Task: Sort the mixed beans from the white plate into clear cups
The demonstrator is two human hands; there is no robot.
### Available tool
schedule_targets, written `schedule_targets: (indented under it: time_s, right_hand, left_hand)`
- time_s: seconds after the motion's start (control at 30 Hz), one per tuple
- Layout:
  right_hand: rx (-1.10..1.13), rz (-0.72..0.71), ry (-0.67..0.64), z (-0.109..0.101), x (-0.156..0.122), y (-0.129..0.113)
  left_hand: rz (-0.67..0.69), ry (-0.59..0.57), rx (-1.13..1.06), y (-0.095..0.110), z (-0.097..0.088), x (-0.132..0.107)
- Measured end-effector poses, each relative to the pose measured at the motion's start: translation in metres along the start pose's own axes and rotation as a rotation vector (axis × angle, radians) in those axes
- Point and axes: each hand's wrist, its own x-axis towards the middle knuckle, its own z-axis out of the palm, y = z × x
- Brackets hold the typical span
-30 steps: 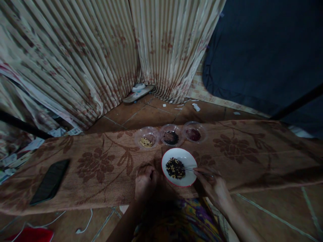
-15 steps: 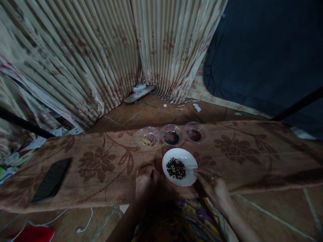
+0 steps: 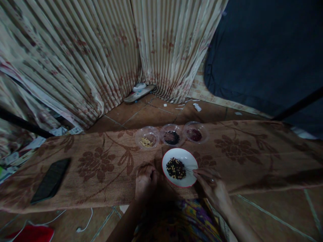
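A white plate [image 3: 188,160] with a red rim holds a heap of mixed beans [image 3: 175,168], dark and pale. My right hand [image 3: 210,183] pinches thin metal tweezers [image 3: 189,170] whose tips reach into the heap from the right. My left hand [image 3: 145,179] rests curled on the brown flowered cloth [image 3: 101,168] just left of the plate, with nothing visible in it. Behind the plate stand three clear cups: one with yellow beans [image 3: 146,137], one with black beans [image 3: 172,134], one with red beans [image 3: 195,132].
A dark phone [image 3: 51,180] lies on the cloth at the left. Striped curtains [image 3: 101,53] hang behind, with a sandal [image 3: 138,93] on the tiled floor. A white cable [image 3: 84,223] and a red item [image 3: 32,233] lie on the floor below left.
Almost nothing has moved. My right hand and the tweezers have shifted slightly at the heap of beans; my left hand stays put.
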Motion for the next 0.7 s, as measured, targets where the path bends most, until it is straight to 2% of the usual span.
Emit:
schedule_targets:
  time_s: [0.47,0.7]
  right_hand:
    - [0.03,0.018,0.058,0.0032,0.0015,0.0012]
    - [0.027,-0.023,0.082,0.0029,0.0016,0.0023]
  left_hand:
    - [0.006,0.004,-0.011,0.0001,0.0003,-0.0009]
    - [0.011,0.013,-0.022,0.0007,-0.0001,-0.0014]
